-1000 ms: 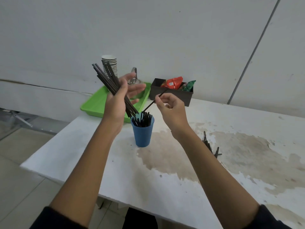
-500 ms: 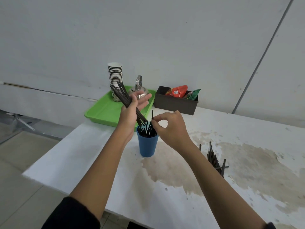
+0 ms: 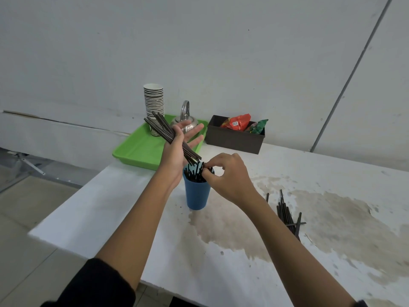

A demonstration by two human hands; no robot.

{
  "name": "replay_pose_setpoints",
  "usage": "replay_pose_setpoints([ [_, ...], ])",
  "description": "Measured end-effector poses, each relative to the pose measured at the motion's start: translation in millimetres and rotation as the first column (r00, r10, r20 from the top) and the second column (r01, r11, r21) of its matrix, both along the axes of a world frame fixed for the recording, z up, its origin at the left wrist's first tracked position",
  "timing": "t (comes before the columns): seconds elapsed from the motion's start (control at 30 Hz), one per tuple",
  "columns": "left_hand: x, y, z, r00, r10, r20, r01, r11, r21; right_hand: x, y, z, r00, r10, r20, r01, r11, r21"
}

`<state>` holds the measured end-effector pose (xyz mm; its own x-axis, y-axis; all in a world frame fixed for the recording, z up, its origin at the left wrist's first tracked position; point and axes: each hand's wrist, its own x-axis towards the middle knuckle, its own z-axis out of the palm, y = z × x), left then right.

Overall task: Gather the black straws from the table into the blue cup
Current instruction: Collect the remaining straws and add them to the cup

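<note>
The blue cup stands upright on the white table, with several black straws standing in it. My left hand hovers just above and left of the cup, thumb pinning a slanted bundle of black straws against the palm, fingers stretched out. My right hand is at the cup's right rim, fingertips pinched on the top of a straw that stands inside the cup. A loose pile of black straws lies on the table to the right, beyond my right forearm.
A green tray at the back left carries a stack of paper cups and a metal kettle. A dark box with snack packets sits against the wall. The white table is stained brown; its left edge is close.
My right hand has lowered the single straw into the cup and now pinches at the rim. My left hand with the bundle has stayed above the cup.
</note>
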<state>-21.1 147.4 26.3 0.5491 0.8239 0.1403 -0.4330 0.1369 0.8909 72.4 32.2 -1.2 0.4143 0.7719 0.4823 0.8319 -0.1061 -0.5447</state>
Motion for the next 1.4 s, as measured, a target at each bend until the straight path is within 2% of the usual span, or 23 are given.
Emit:
replay_pose_setpoints([
  [0.17,-2.5,2.7,-7.8,0.995,-0.011,-0.102,0.018,0.998,0.066,-0.9,-3.9,-0.7,1.000,0.012,0.011,-0.012,1.000,0.005],
  [0.37,-12.1,4.7,-23.9,0.951,-0.076,-0.299,0.125,0.981,0.147,-1.9,-5.4,-3.8,1.000,0.000,-0.007,0.000,0.999,0.033],
  [0.6,-16.3,-0.7,-28.4,0.798,-0.185,-0.574,0.337,0.926,0.171,-4.6,-7.2,-5.0,0.994,0.005,-0.106,0.002,0.998,0.061],
  [0.73,-17.5,-3.1,-22.9,0.720,-0.144,-0.679,0.352,0.919,0.179,-5.0,-8.1,-4.2,0.984,0.012,-0.179,0.000,0.998,0.063],
  [0.93,-19.3,-4.3,-22.6,0.714,-0.104,-0.693,0.303,0.937,0.171,-7.6,-10.4,-0.4,0.952,0.048,-0.301,0.002,0.987,0.164],
  [1.1,-18.4,-4.0,-20.6,0.767,-0.216,-0.604,0.336,0.937,0.092,-10.3,-8.2,9.9,0.908,0.075,-0.413,0.033,0.968,0.248],
  [1.2,-16.8,-3.2,-21.2,0.748,-0.156,-0.646,0.301,0.946,0.119,-12.2,-4.6,17.2,0.902,0.106,-0.419,0.012,0.963,0.270],
  [1.27,-15.3,-1.7,-24.0,0.719,-0.081,-0.690,0.284,0.941,0.186,-11.4,-0.2,23.8,0.900,0.127,-0.418,-0.013,0.964,0.264],
  [1.4,-13.1,4.6,-27.4,0.701,-0.073,-0.710,0.314,0.924,0.216,-7.0,11.6,38.3,0.863,0.191,-0.468,-0.123,0.977,0.172],
])
